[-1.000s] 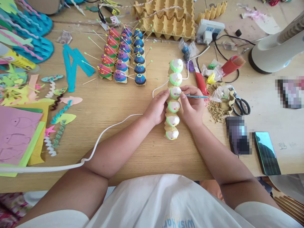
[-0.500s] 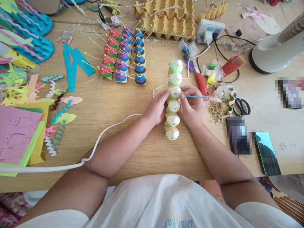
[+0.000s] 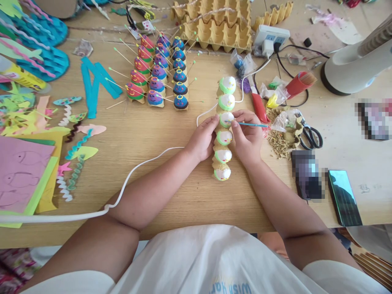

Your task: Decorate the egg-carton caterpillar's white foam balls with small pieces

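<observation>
A strip of egg-carton cups (image 3: 221, 166) lies lengthwise before me, its several bumps covered in white with light green edges and small coloured dots. My left hand (image 3: 202, 138) grips the strip's left side near the third bump from the top. In my right hand (image 3: 247, 136) is a thin blue stick (image 3: 252, 124), pinched between thumb and fingers, its tip at the face of that third bump. The tip itself is too small to make out clearly.
Three rows of painted carton cups (image 3: 158, 72) with pins stand at the upper left. A white cable (image 3: 134, 168) crosses my left forearm. Scissors (image 3: 311, 137), a red cup of sticks (image 3: 297, 84), a phone (image 3: 344, 198) and a power strip (image 3: 272, 34) lie rightward.
</observation>
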`<state>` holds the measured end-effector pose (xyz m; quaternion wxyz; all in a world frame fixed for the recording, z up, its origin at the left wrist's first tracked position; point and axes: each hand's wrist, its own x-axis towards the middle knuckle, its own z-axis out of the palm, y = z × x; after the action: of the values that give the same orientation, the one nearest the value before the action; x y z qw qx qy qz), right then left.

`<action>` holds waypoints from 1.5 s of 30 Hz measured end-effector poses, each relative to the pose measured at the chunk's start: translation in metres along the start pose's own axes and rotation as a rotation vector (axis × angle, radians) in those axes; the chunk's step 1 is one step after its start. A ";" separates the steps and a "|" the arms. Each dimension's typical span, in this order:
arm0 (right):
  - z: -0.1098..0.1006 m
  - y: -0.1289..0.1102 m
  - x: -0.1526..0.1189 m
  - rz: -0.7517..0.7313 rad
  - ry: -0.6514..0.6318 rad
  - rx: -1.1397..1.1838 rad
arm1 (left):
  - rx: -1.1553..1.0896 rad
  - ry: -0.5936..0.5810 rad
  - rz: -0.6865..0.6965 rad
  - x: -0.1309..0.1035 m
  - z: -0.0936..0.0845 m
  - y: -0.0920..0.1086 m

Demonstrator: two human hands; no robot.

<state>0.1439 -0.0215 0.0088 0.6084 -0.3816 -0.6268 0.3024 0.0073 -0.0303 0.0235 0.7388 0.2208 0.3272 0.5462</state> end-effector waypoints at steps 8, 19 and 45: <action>0.000 -0.001 -0.001 0.007 0.002 0.009 | 0.040 0.015 0.002 -0.001 0.000 0.000; 0.000 0.000 -0.002 0.018 -0.001 0.049 | 0.000 0.024 -0.017 0.000 -0.002 -0.001; -0.002 0.010 0.003 0.430 0.100 0.264 | 0.563 0.238 0.485 -0.002 -0.017 -0.023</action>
<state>0.1471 -0.0137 0.0025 0.6050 -0.4378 -0.4552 0.4848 0.0101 -0.0398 -0.0034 0.4556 0.4209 0.4862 0.6156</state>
